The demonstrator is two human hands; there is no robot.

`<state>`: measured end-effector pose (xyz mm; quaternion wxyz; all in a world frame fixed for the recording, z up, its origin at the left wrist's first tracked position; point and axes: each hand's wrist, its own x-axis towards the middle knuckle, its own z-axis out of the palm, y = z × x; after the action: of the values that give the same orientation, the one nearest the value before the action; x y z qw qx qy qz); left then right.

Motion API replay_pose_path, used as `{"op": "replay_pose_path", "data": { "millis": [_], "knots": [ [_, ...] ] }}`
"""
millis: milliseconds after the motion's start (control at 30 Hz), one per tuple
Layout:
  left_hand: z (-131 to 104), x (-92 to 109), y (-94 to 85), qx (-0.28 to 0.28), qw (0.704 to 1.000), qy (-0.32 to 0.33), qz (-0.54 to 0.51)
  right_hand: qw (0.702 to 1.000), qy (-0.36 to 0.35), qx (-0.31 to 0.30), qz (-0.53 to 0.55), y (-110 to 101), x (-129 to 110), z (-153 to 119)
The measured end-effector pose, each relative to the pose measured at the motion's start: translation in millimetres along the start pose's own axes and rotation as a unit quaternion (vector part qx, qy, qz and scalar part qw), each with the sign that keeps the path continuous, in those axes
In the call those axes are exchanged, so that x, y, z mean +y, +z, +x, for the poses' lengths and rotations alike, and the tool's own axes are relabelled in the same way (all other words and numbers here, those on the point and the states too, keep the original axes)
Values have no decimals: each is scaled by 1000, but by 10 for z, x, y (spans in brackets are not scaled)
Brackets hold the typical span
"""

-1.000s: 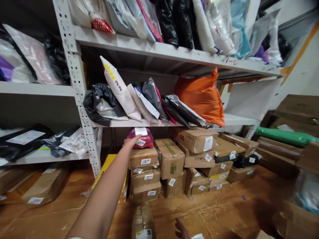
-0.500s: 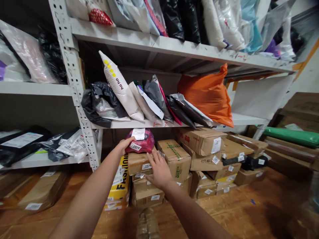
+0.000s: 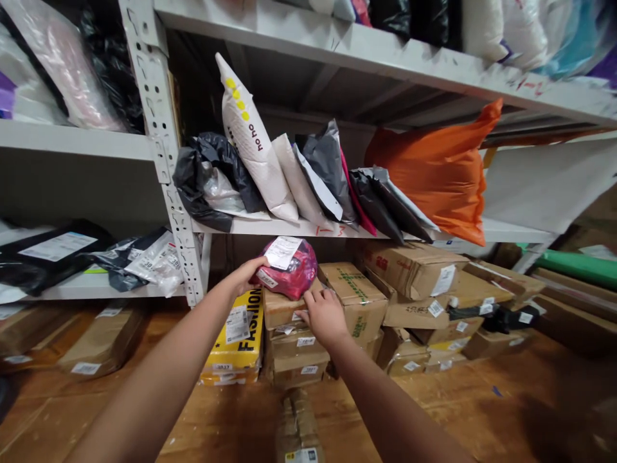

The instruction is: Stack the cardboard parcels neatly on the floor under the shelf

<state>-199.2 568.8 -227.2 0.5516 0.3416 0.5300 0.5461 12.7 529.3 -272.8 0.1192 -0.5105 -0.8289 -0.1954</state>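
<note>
From the head camera, the left hand [image 3: 248, 273] has its fingers [image 3: 260, 262] closed on the left edge of a pink parcel [image 3: 294, 273], just under its white label [image 3: 282, 251]. The right hand [image 3: 324, 315] grips the parcel's lower right side, its fingers [image 3: 315, 294] tucked beneath. The parcel sits on top of a stack of cardboard boxes [image 3: 289, 341] below both sets of fingers, under the shelf [image 3: 308, 228]. A yellow box [image 3: 238, 341] stands just left of the stack.

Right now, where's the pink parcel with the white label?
The pink parcel sits centre-frame atop a cardboard box stack, under the lower shelf, between the left hand and right hand.
</note>
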Motion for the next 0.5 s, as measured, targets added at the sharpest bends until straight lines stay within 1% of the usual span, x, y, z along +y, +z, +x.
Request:
{"op": "replay_pose_path", "data": {
  "millis": [100, 167, 233, 267, 333, 400, 433, 467, 500],
  "knots": [
    [-123, -48, -164, 18, 998, -36, -38, 1000, -5, 5, -4, 28, 28, -32],
    [-264, -155, -221, 35, 996, -53, -65, 1000, -4, 10, -2, 54, 55, -55],
    [-435, -317, -233, 49, 993, -52, -98, 1000, 2, 14, 0, 77, 81, -60],
    [-522, -414, -230, 55, 990, -32, -125, 1000, 4, 16, 1, 87, 93, -56],
    [-688, -638, -245, 64, 974, 41, -215, 1000, 8, 18, 3, 100, 110, -45],
    [-850, -905, -332, 75, 938, 112, -319, 1000, 10, 21, 5, 112, 117, -47],
    [-943, -1055, -415, 88, 920, 127, -361, 1000, 8, 24, 4, 122, 117, -55],
    [-1055, -1215, -522, 108, 906, 125, -389, 1000, 3, 26, 2, 135, 114, -66],
    [-1191, -1379, -650, 139, 898, 106, -404, 1000, -4, 29, -1, 154, 112, -78]
  ]
}}
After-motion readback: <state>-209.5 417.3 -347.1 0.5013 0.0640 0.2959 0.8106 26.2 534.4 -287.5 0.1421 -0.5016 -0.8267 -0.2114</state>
